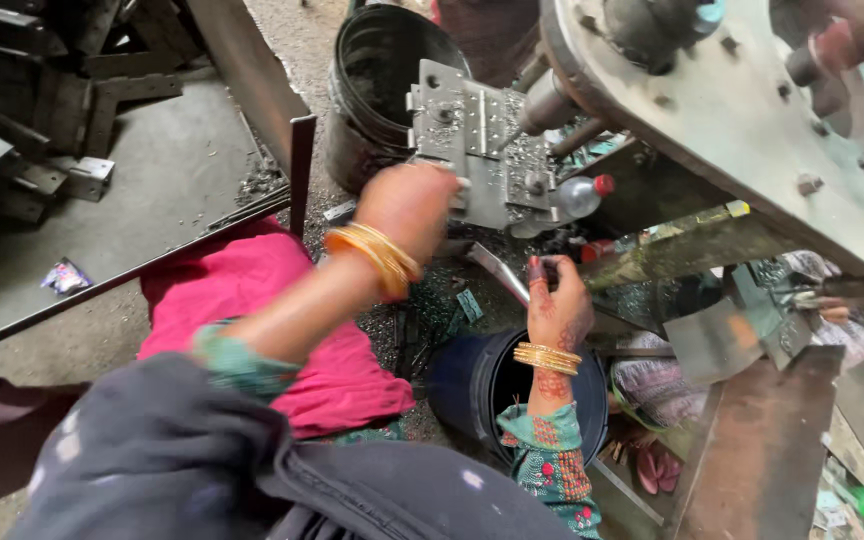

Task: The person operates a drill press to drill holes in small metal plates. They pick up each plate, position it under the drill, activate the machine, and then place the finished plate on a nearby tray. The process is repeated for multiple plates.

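Metal die block (482,150), grey and bolted, sits at centre under the large press plate (752,110); left hand (410,205) rests against its near edge, fingers hidden behind the knuckles, state cannot be told; right hand (555,305) pinches a thin metal strip (500,272) just below the block; blue bucket (497,395) stands beneath that wrist.

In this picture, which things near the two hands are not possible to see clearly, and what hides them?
- Head view: left hand fingertips, hidden behind the hand where it meets the metal die block.
- What the right hand pinches: too small and blurred to tell.
- Dark bucket contents: in shadow, partly behind the right wrist.
- Big machine plate: cut off by the top and right edges.
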